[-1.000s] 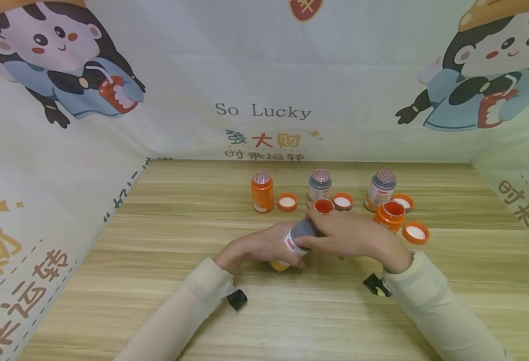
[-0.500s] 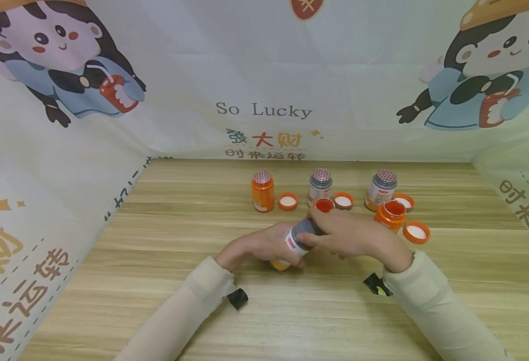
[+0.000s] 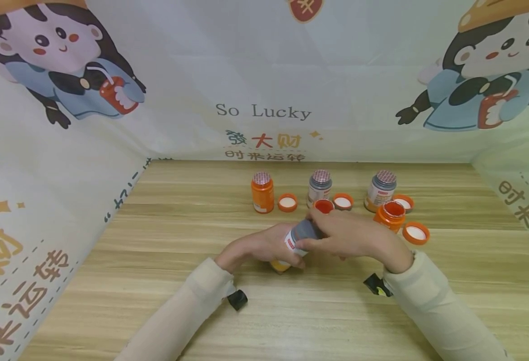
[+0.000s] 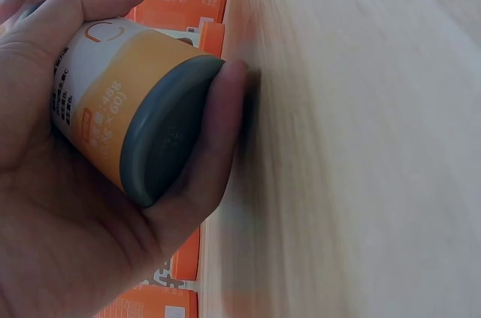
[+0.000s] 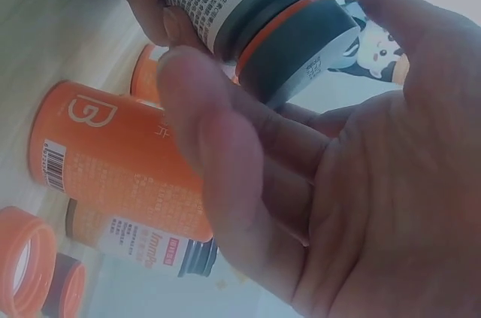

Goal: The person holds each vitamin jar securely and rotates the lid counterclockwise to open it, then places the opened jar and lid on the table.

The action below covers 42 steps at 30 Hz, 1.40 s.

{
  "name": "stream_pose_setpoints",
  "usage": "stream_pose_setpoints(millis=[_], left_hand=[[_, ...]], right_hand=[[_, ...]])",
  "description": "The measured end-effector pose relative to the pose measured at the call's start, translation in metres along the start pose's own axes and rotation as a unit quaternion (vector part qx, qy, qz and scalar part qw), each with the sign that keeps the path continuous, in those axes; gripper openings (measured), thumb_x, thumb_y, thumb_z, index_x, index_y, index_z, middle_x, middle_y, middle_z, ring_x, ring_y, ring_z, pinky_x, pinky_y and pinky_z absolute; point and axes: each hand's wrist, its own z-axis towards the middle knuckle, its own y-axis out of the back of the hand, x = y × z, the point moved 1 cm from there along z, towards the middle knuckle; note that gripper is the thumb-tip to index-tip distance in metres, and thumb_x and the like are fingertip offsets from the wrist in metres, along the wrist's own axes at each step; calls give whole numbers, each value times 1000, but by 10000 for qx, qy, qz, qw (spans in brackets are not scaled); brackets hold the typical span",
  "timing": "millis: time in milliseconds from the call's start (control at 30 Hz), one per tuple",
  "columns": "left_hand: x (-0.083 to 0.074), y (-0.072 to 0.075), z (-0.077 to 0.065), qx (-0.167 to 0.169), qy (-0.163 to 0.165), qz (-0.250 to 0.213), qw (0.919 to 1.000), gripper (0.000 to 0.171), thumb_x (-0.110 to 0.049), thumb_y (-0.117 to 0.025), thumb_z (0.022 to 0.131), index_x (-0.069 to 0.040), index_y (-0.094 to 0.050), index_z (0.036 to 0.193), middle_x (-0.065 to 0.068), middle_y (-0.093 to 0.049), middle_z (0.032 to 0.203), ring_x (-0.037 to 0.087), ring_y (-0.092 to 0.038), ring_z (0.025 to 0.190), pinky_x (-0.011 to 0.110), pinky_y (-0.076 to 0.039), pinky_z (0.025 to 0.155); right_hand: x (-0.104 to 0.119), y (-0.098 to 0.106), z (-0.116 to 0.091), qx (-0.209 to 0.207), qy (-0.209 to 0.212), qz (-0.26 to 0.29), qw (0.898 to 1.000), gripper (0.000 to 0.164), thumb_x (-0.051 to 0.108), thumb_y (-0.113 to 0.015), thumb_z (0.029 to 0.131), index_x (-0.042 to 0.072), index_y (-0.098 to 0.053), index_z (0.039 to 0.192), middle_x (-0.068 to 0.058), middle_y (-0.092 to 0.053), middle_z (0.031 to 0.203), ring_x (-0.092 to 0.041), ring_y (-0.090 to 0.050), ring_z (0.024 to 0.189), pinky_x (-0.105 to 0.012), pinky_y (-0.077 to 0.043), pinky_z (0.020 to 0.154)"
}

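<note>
My left hand point(image 3: 269, 243) grips a grey, white and orange supplement bottle point(image 3: 297, 239), tilted with its top toward the upper right. In the left wrist view, its dark grey base point(image 4: 169, 134) faces the camera, with a finger curled along the base's edge. My right hand point(image 3: 356, 233) is around the bottle's top, thumb on the near side. The right wrist view shows the dark screw cap point(image 5: 301, 51) on the bottle, an orange ring at its edge, between thumb and fingers. From the head view the cap is hidden behind the right hand.
At the back stand an orange bottle point(image 3: 262, 193) and two grey ones point(image 3: 320, 185) point(image 3: 380, 190) with patterned seals. An orange bottle point(image 3: 389, 216) with a red mouth stands nearer; another red mouth point(image 3: 324, 206) shows behind my right hand. Lids point(image 3: 287, 202) point(image 3: 415, 233) lie inside-up beside them.
</note>
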Motion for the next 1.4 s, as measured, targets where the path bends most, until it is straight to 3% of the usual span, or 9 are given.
stream_pose_setpoints(millis=[233, 467, 667, 867, 1100, 1267, 1400], left_hand=[[0, 0, 0, 30, -38, 26, 10000, 45, -14, -75, 76, -18, -53, 114, -2, -62, 99, 9, -58, 84, 26, -51, 79], [-1, 0, 1, 24, -79, 94, 9999, 45, -13, -76, 75, -17, -53, 114, -2, -62, 100, 9, -59, 86, 25, -51, 80], [0, -1, 1, 35, -17, 46, 10000, 45, -13, -75, 75, -18, -53, 114, -2, -63, 100, 9, -60, 86, 26, -51, 80], [0, -1, 0, -24, 48, 38, 10000, 44, -14, -75, 75, -18, -54, 113, -2, -63, 98, 9, -59, 84, 26, -51, 79], [-2, 0, 0, -15, 16, 56, 10000, 44, -14, -75, 75, -19, -53, 113, -2, -61, 98, 9, -58, 83, 25, -50, 78], [-1, 0, 0, 24, 1, 101, 9999, 44, -15, -74, 75, -18, -53, 113, -2, -62, 98, 9, -58, 84, 26, -51, 78], [0, 0, 0, 45, 8, 24, 10000, 44, -15, -74, 75, -18, -53, 114, -1, -62, 99, 10, -59, 84, 26, -51, 79]], right_hand=[[-1, 0, 1, -60, 21, -237, 9997, 65, 71, -52, 84, 24, -44, 127, -1, -58, 79, -16, -59, 52, -33, -45, 53], [-1, 2, 0, -567, 182, -868, 9944, 75, 75, -46, 83, 20, -44, 134, 3, -56, 85, -14, -53, 69, -29, -41, 54], [-1, 3, 0, -611, 200, -922, 9937, 72, 74, -47, 84, 22, -45, 133, 5, -58, 87, -13, -55, 68, -29, -42, 53], [-1, 2, 0, -673, 185, -1074, 9918, 90, 78, -43, 82, 19, -32, 149, 4, -54, 79, -13, -52, 65, -28, -38, 50], [0, 2, 1, -646, 225, -991, 9927, 62, 70, -51, 84, 24, -49, 125, 6, -59, 85, -13, -55, 70, -28, -43, 55], [0, 2, 0, -611, 159, -1033, 9926, 83, 75, -45, 84, 18, -40, 143, 4, -57, 80, -14, -54, 68, -29, -40, 52], [0, 3, 0, -628, 217, -1010, 9927, 71, 72, -49, 84, 21, -47, 133, 4, -58, 85, -14, -54, 70, -28, -42, 54]])
